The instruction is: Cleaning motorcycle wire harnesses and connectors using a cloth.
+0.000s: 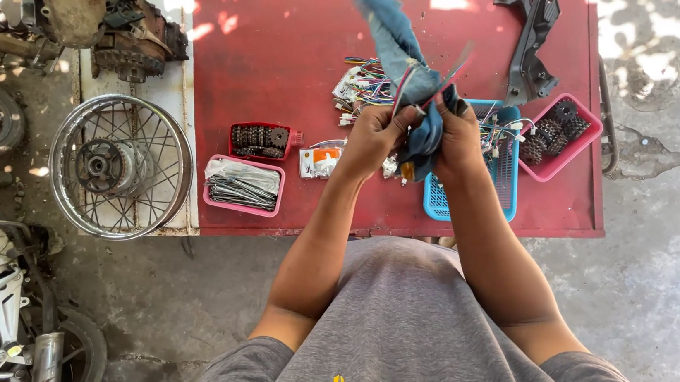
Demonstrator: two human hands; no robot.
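Observation:
My left hand (376,139) and my right hand (457,136) are raised together above the red table (270,51). Both grip a blue cloth (396,39) that trails up and away from them. Thin wires (429,87), red and grey, stick out of the cloth between my hands. The cloth is wrapped around the wires, and its lower end hangs between my wrists. Whatever lies inside the folds is hidden.
On the table lie a wire bundle (364,85), a blue basket (502,161), a pink tray of sprockets (566,134), a red tray of chain parts (260,140), a pink tray of spokes (242,186) and a black bracket (531,43). A spoked wheel (120,166) and engine parts lie left.

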